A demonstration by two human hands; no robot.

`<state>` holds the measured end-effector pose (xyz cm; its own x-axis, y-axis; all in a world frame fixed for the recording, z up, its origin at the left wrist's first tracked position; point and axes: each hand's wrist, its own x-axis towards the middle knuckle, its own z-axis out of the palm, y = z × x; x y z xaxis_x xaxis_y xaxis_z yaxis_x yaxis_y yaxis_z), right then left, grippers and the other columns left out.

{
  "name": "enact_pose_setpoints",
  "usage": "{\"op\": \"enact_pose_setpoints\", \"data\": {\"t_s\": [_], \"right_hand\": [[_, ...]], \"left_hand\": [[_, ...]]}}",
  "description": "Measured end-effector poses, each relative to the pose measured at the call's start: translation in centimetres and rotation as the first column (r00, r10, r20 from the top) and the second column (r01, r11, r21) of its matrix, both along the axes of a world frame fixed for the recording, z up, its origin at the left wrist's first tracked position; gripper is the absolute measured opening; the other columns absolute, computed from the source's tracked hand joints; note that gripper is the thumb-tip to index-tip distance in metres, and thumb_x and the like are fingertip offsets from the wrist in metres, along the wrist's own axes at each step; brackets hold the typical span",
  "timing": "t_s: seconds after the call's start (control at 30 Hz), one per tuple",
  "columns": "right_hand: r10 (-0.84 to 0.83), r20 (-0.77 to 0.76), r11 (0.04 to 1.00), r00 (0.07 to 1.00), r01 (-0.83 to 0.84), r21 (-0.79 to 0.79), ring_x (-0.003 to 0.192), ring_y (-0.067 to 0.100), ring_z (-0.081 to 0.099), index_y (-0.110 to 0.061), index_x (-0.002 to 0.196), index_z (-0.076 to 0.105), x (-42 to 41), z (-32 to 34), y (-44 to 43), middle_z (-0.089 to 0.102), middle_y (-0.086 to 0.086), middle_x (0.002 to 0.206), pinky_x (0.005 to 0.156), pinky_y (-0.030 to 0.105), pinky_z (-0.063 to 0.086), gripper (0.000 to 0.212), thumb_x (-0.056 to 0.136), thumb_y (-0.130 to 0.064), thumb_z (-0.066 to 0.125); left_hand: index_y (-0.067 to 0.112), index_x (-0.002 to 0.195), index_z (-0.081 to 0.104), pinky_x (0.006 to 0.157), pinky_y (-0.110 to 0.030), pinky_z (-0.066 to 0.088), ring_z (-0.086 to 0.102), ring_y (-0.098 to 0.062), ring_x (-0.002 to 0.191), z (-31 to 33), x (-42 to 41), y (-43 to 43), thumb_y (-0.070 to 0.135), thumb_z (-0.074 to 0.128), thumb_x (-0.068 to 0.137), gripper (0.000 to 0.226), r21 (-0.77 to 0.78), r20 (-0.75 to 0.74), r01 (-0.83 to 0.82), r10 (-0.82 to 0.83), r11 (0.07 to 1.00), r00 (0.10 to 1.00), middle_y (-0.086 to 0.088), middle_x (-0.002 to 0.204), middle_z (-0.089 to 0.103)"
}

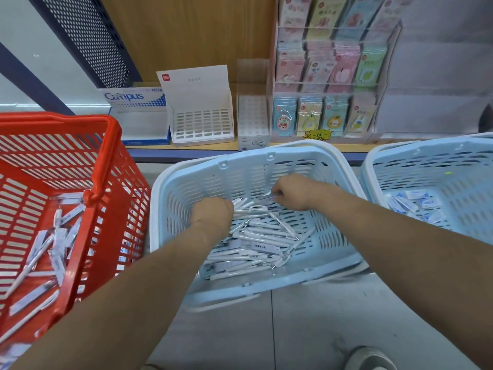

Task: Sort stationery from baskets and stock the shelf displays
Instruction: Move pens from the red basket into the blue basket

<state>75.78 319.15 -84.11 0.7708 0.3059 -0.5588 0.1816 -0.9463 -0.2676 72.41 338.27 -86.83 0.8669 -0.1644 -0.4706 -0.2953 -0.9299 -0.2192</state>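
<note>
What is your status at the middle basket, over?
Left hand grips a bunch of white pens in the blue basket. Right hand pinches a single pen. Slotted display box on the shelf holds none yet; path clear.

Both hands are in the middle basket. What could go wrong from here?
The left hand grips a loose bunch of white pens; some may slip on lifting. The right hand pinches one from the tangled pile, possibly dragging others out. The red basket holds similar-looking wrapped pens, so mixing stock is possible.
</note>
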Motion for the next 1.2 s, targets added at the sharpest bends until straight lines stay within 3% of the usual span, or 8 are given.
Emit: {"op": "enact_pose_setpoints", "data": {"t_s": [0.1,0.17,0.33,0.53,0.7,0.87,1.03,1.2], "right_hand": [[-0.173,-0.254,0.956,0.952,0.224,0.188,0.079,0.018,0.063,-0.006,0.11,0.061,0.0,0.4,0.1,0.07,0.004,0.097,0.066,0.027,0.046,0.018,0.1,-0.015,0.049],[-0.272,-0.482,0.87,0.833,0.427,0.247,0.074,0.019,0.069,-0.005,0.111,0.053,-0.5,0.2,0.4,0.073,0.01,0.098,0.061,0.026,0.05,0.014,0.101,-0.012,0.046],[-0.39,-0.658,0.736,0.644,0.648,0.197,0.094,0.029,0.072,-0.008,0.12,0.049,-2.9,-2.5,0.9,0.069,0.017,0.115,0.083,0.037,0.058,0.022,0.098,-0.006,0.049],[-0.431,-0.458,0.834,0.777,0.537,0.126,0.079,0.022,0.064,-0.011,0.116,0.05,-2.8,-3.6,0.0,0.059,0.014,0.101,0.078,0.038,0.059,0.02,0.096,-0.009,0.049],[-0.33,-0.338,0.925,0.881,0.373,0.068,0.082,0.026,0.057,-0.01,0.116,0.051,-3.2,-4.2,0.1,0.055,0.009,0.092,0.074,0.04,0.055,0.019,0.098,-0.013,0.045],[-0.144,-0.145,0.989,0.979,0.139,-0.043,0.117,0.029,0.053,-0.006,0.127,0.047,-3.3,-3.8,0.1,0.054,0.014,0.131,0.09,0.033,0.042,0.032,0.096,-0.012,0.046],[-0.07,-0.119,0.993,0.99,0.059,-0.099,0.121,0.03,0.052,-0.006,0.132,0.044,-3.5,-3.8,-0.6,0.052,0.015,0.136,0.094,0.034,0.044,0.037,0.095,-0.01,0.045],[-0.088,-0.11,0.993,0.99,0.079,-0.087,0.115,0.031,0.054,-0.006,0.127,0.045,-3.7,-3.9,-0.9,0.054,0.015,0.13,0.085,0.033,0.043,0.033,0.095,-0.011,0.043]], "left_hand": [[0.011,0.122,0.053,0.076,-0.037,0.049,0.06,-0.03,0.104,-0.7,-0.3,-0.3,-0.001,0.053,0.088,0.036,-0.172,0.116,0.139,-0.12,0.975,0.986,-0.009,0.114,0.061],[0.014,0.117,0.058,0.076,-0.036,0.049,0.06,-0.031,0.102,-1.5,-0.7,-1.0,0.001,0.054,0.086,0.033,-0.275,0.031,0.223,-0.223,0.935,0.974,-0.008,0.109,0.062],[0.029,0.125,0.062,0.081,-0.032,0.047,0.061,-0.027,0.106,-2.7,-1.1,-1.8,0.001,0.054,0.084,0.051,-0.39,-0.168,0.153,-0.234,0.908,0.958,-0.004,0.112,0.067],[0.037,0.144,0.037,0.071,-0.035,0.044,0.06,-0.032,0.103,-2.2,-0.7,-2.3,-0.004,0.045,0.09,0.068,-0.338,-0.173,0.265,-0.336,0.903,0.926,-0.009,0.112,0.059],[0.049,0.149,0.005,0.058,-0.034,0.04,0.054,-0.029,0.072,-1.8,-0.9,-2.6,-0.012,0.041,0.087,0.094,-0.237,-0.154,0.303,-0.343,0.923,0.927,-0.005,0.082,0.053],[0.056,0.146,0.0,0.059,-0.033,0.038,0.054,-0.027,0.07,-1.8,-0.8,-3.4,-0.007,0.037,0.093,0.091,-0.197,-0.131,0.39,-0.418,0.9,0.899,-0.002,0.071,0.05],[0.042,0.143,0.027,0.064,-0.033,0.04,0.062,-0.027,0.09,-1.6,0.0,-3.8,0.005,0.04,0.099,0.06,-0.049,-0.084,0.468,-0.47,0.883,0.879,0.0,0.103,0.065],[0.018,0.108,0.062,0.067,-0.033,0.046,0.064,-0.026,0.096,-1.8,0.7,-3.1,0.009,0.056,0.091,0.02,0.027,-0.128,0.49,-0.483,0.871,0.866,0.0,0.104,0.066]]}}
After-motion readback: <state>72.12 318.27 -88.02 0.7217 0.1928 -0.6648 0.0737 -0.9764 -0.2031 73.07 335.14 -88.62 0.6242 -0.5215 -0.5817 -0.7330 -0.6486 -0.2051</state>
